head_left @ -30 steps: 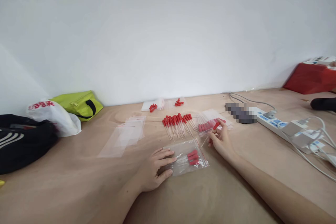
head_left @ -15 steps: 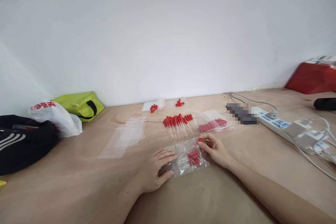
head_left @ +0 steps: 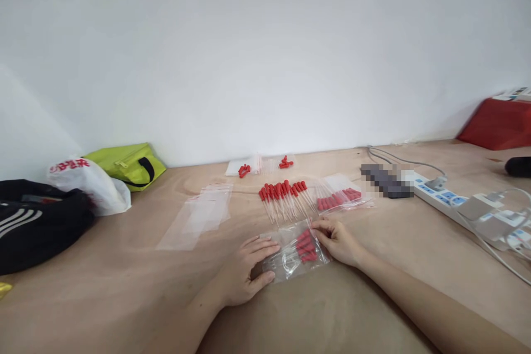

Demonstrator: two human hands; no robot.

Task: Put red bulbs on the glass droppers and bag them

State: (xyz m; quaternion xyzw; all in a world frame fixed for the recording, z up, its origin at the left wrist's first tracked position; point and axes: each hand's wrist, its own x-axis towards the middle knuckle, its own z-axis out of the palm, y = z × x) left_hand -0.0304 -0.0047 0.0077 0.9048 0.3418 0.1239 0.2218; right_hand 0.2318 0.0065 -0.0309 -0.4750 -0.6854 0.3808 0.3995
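1 wooden tabletop point(head_left: 120, 298), light brown, meeting 1 pale wall point(head_left: 265, 55) well beyond the hands. Far left of the left hand, from where I stand: 1 black bag with white stripes point(head_left: 45, 229), 1 white plastic bag point(head_left: 103, 193) with red lettering, 1 lime pouch point(head_left: 124, 163). Far right of the right hand: 1 white power strip point(head_left: 429, 191) with chargers point(head_left: 477, 207) and cables, 1 red bag point(head_left: 493, 124) near the wall.

Edges and room: wood surface runs from the left hand out to the black bag, and from the right forearm across to the power strip. Nearer limits are the flat clear bags point(head_left: 199, 221), beyond and left of the left hand; the loose red-headed sticks point(head_left: 279, 192), fanned just beyond the hands; and the filled bags point(head_left: 338, 198), just beyond the right hand.

Grip: 1 left hand point(head_left: 249, 268), fingers spread, fingertips resting on 1 clear bag point(head_left: 285, 270) lying flat between the hands, bagged red-headed sticks point(head_left: 306, 247) inside, heads toward the right hand. 1 right hand point(head_left: 338, 240), fingers curled, fingertips touching the bag's right edge; whether they pinch it, I cannot tell.
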